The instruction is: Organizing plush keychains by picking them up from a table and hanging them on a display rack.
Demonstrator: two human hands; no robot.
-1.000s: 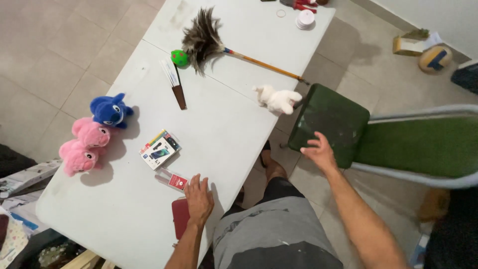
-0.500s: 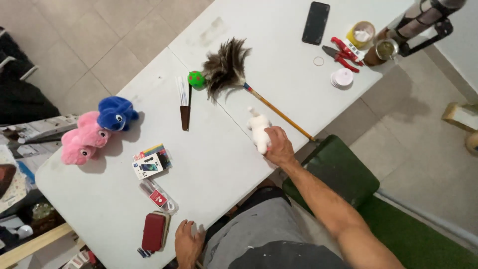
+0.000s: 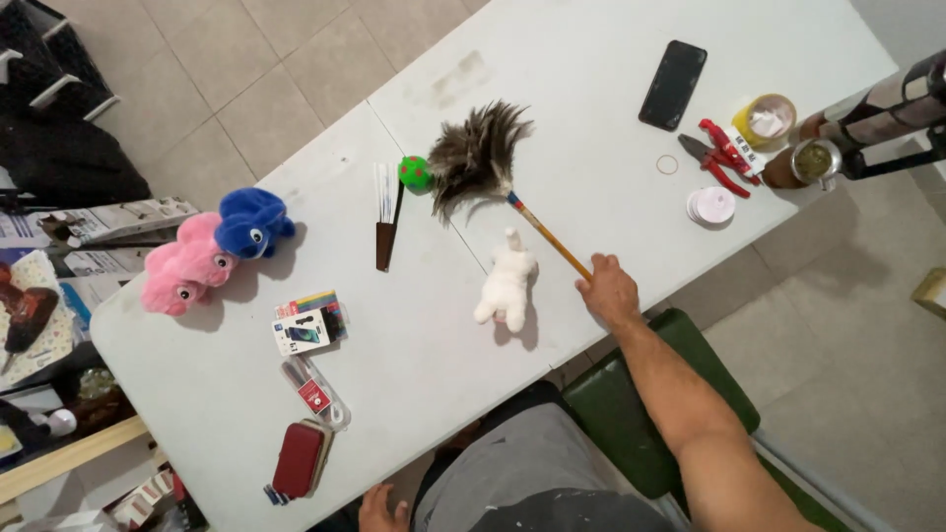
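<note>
- The right hand (image 3: 609, 292) has left the white plush toy (image 3: 506, 287) and now closes around the end of the feather duster (image 3: 480, 158) handle, near the tabletop (image 3: 591, 118) edge
- The duster lies flat, its feathers beside the green spotted ball (image 3: 415, 173), so the work has passed from the toy to the duster
- The toy now rests alone, just beside the handle
- The left hand (image 3: 382, 511) sits low at the near edge, close to the red case (image 3: 299, 459); I cannot tell whether it is open or closed
</note>
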